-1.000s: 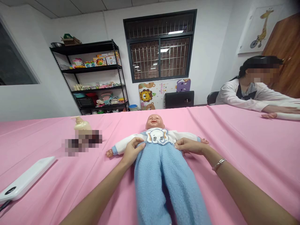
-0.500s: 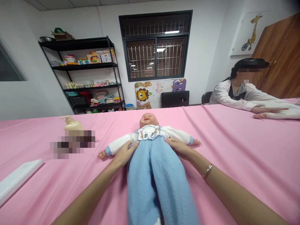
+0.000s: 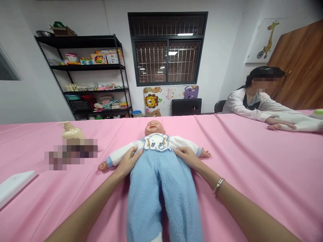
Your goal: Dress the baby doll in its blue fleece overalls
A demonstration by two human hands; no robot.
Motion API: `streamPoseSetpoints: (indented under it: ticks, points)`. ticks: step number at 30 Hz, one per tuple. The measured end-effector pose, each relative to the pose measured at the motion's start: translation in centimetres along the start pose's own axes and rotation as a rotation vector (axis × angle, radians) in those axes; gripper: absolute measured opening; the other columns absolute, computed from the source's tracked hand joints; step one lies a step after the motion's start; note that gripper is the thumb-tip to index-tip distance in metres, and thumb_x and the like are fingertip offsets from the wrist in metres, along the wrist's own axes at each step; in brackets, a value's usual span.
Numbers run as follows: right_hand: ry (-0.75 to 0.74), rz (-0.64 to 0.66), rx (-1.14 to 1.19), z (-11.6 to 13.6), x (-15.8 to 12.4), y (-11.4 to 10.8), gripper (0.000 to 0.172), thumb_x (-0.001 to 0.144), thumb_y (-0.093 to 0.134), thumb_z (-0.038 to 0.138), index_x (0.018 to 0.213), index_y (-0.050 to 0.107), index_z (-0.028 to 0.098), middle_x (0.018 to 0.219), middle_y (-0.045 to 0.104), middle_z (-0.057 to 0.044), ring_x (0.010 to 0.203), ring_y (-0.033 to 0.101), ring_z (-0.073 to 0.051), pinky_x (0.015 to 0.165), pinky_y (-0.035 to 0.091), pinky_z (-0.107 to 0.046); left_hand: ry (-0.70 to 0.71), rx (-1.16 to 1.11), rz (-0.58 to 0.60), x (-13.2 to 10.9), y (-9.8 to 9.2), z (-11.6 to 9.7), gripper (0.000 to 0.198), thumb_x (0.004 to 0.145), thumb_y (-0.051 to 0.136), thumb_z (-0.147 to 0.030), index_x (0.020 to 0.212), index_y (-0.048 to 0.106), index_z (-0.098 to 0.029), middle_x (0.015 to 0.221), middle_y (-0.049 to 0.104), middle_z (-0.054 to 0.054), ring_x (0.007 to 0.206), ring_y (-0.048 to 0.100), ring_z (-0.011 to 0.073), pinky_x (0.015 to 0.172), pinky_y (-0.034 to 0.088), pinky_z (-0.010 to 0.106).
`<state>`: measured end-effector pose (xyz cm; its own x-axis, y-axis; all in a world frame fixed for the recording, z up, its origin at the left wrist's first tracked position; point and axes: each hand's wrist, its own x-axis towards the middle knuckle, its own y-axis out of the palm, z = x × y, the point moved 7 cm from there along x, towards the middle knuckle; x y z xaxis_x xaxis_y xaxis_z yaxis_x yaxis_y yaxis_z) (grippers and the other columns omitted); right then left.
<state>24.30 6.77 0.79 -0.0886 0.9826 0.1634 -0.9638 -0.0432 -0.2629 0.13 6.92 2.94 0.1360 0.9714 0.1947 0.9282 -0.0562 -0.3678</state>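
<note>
Baby doll (image 3: 154, 128) lies face-up on pink tablecloth (image 3: 252, 161), centre of table, head toward far edge, legs running out of frame at bottom. It wears a white top w/ elephant bib (image 3: 155, 142) and blue fleece overalls (image 3: 161, 188); both doll arms are spread out to the sides. L hand (image 3: 127, 161) rests on the doll's side just under its arm, fingers stretched out loose and flat on the fleece at the overalls' top edge, no fist; thumb is hidden. R hand (image 3: 188, 157) does the same on the opposite side, fingers laid out along the bib's edge, palm down, touching the cloth. Silver bracelet (image 3: 218, 185) sits on the R wrist. Pump bottle (image 3: 70, 131) stands well to the left, beside a blurred patch; flat white item (image 3: 15, 185) lies near the left table edge. At far right a co-worker (image 3: 252, 102) in a white top leans on the table, hand on white cloth. Behind: black shelf rack (image 3: 83, 77) w/ toys and boxes, barred window (image 3: 166, 50).
</note>
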Motion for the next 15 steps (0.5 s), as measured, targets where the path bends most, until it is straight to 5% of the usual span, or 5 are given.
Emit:
streamPoseSetpoints:
  ticks: [4,9,12,15]
  points:
    - [-0.062,-0.082,-0.114,-1.4,0.5,0.2,0.043,0.074,0.046,0.053,0.054,0.034,0.018,0.054,0.028,0.005,0.052,0.026,-0.007,0.048,0.020,-0.022,0.110,0.147,0.082,0.2,-0.7,-1.2,0.041,0.076,0.044,-0.055,0.068,0.054,-0.016,0.070,0.054,0.000,0.069,0.048,0.0150,0.064,0.039,0.025]
    - [-0.015,-0.292,-0.136,-2.6,1.2,-2.2,0.043,0.075,0.043,0.054,0.054,0.034,0.018,0.052,0.028,0.005,0.051,0.028,-0.008,0.049,0.022,-0.023,0.003,-0.027,-0.074,0.8,-3.1,-1.0,0.041,0.066,0.057,-0.056,0.065,0.052,-0.016,0.055,0.045,-0.004,0.051,0.039,0.0091,0.049,0.031,0.021]
    - [-0.025,-0.296,-0.192,-2.7,1.4,-2.2,0.041,0.076,0.041,0.052,0.054,0.036,0.018,0.051,0.033,0.004,0.052,0.031,-0.009,0.050,0.023,-0.024,0.015,-0.059,-0.128,0.8,-3.1,-0.2,0.038,0.068,0.056,-0.054,0.071,0.054,-0.016,0.058,0.049,-0.004,0.052,0.042,0.0089,0.050,0.032,0.020]
    - [-0.097,-0.237,-0.311,-2.4,1.2,-1.1,0.037,0.080,0.039,0.044,0.057,0.045,0.016,0.055,0.044,0.001,0.057,0.038,-0.012,0.055,0.028,-0.025,0.062,0.111,-0.055,0.6,-2.0,0.8,0.037,0.071,0.053,-0.052,0.073,0.055,-0.015,0.066,0.056,0.000,0.063,0.051,0.0134,0.058,0.038,0.023]
